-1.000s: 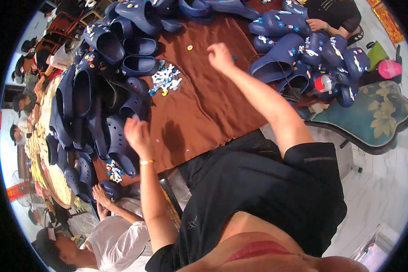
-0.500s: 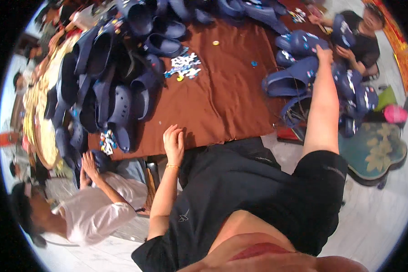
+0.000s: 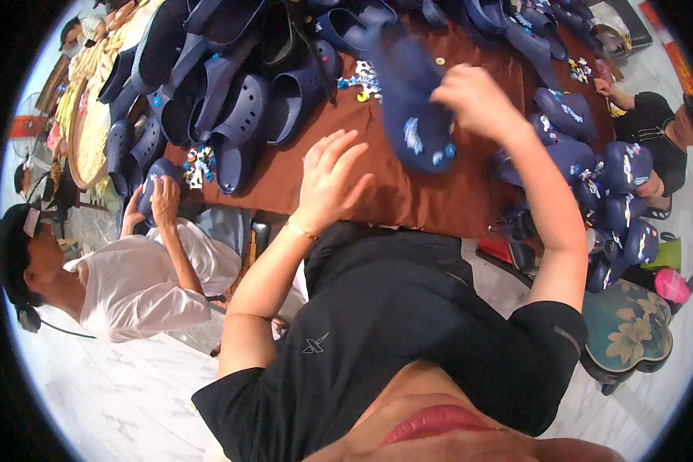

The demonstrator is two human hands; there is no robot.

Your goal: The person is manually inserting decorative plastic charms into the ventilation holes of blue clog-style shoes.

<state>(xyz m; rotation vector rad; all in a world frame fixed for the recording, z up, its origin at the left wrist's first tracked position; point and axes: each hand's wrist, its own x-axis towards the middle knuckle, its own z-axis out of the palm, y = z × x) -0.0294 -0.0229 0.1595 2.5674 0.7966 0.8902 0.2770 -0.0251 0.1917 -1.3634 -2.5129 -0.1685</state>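
Note:
A navy clog (image 3: 410, 100) hangs over the middle of the table, smeared by motion, with white and blue charms near its lower end. My right hand (image 3: 479, 102) grips its right side, fingers closed. To the left of it my left hand (image 3: 331, 179) hovers over the brown cloth (image 3: 285, 185), fingers spread and holding nothing. Beyond my left hand lies a pile of small white and blue charms (image 3: 360, 80), partly hidden behind the clog. Plain navy clogs (image 3: 242, 115) are heaped to the left of the charms.
At the right, decorated navy clogs (image 3: 566, 158) are stacked by the table edge. A co-worker in white (image 3: 158, 277) handles a clog at the left, near another charm pile (image 3: 200, 165). Another person in black (image 3: 643, 127) sits at the far right. A teal stool (image 3: 627, 327) stands at the lower right.
My right hand has come from the stack at the right to the table's middle, bringing the clog. My left hand has risen slightly rightward, fingers spreading. The whole view has shifted.

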